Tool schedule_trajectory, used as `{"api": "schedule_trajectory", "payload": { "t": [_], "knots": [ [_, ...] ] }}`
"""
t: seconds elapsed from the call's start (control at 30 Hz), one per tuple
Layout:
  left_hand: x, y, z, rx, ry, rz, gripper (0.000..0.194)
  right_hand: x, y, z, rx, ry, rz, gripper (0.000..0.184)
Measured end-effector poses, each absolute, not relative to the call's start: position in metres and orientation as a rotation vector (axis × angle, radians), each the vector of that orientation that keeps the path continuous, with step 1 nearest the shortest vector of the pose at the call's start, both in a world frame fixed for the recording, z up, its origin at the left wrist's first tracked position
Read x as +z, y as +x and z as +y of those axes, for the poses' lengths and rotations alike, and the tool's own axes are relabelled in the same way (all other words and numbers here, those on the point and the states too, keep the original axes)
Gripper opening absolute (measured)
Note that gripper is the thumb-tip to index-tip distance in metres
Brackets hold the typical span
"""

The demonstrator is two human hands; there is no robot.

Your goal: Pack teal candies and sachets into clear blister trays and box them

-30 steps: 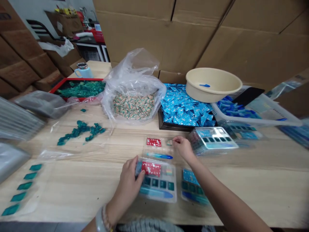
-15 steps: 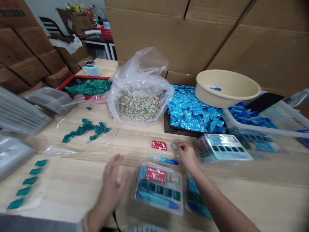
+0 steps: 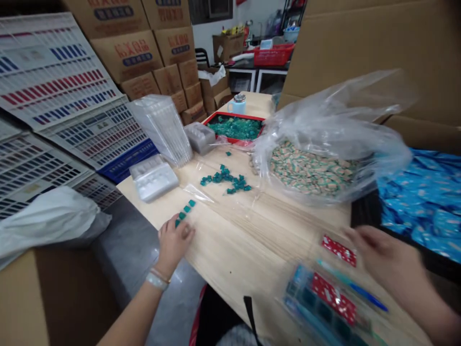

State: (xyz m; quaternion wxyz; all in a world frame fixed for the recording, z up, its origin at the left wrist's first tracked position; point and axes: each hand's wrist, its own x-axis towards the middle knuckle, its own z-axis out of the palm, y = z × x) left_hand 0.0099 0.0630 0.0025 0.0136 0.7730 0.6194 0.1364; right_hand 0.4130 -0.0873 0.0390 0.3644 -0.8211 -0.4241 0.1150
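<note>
My left hand is at the near end of a row of small green packets by the table's left edge. Its fingers curl down, touching the nearest one; what lies under them is hidden. At the lower right my right hand, smeared by motion, hovers beside a clear tray holding a red packet with white dots and a blue pen-like stick. Whether it holds anything cannot be made out. Closer to me sits a filled clear case with another red packet and dark green pieces in its compartments.
Loose green packets lie mid-table, with a red-rimmed tray of more behind. A plastic bag holds tan-and-green squares. Blue packets fill a black tray. Clear empty cases stand left, near crates.
The view has swung left. My left hand has moved from beside the filled case to the row of green packets. My right hand has drawn slightly away from the tray's small square.
</note>
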Motion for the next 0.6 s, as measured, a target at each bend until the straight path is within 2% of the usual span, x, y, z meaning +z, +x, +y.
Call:
{"api": "schedule_trajectory", "payload": {
  "t": [0.17, 0.2, 0.3, 0.37, 0.47, 0.6],
  "knots": [
    [0.021, 0.012, 0.041, 0.525, 2.227, 1.344, 0.017, 0.054, 0.286, -0.011, 0.455, -1.664, -1.911, 0.041],
    [0.029, 0.014, 0.038, 0.492, 2.155, 1.232, 0.017, 0.055, 0.272, -0.003, 0.465, -1.588, -2.027, 0.041],
    [0.054, 0.034, 0.042, 0.321, 1.888, 0.932, 0.018, 0.063, 0.269, -0.006, 0.505, -1.437, -2.152, 0.020],
    [0.071, 0.065, 0.050, 0.228, 1.692, 0.736, 0.026, 0.073, 0.293, -0.032, 0.516, -1.482, -2.009, 0.015],
    [0.093, 0.145, 0.053, 0.151, 1.499, 0.430, 0.044, 0.087, 0.344, -0.093, 0.489, -1.742, -1.513, 0.018],
    [0.099, 0.276, 0.031, 0.108, 1.364, 0.195, 0.043, 0.085, 0.412, -0.166, 0.507, -1.991, -0.768, 0.025]
  ]
}}
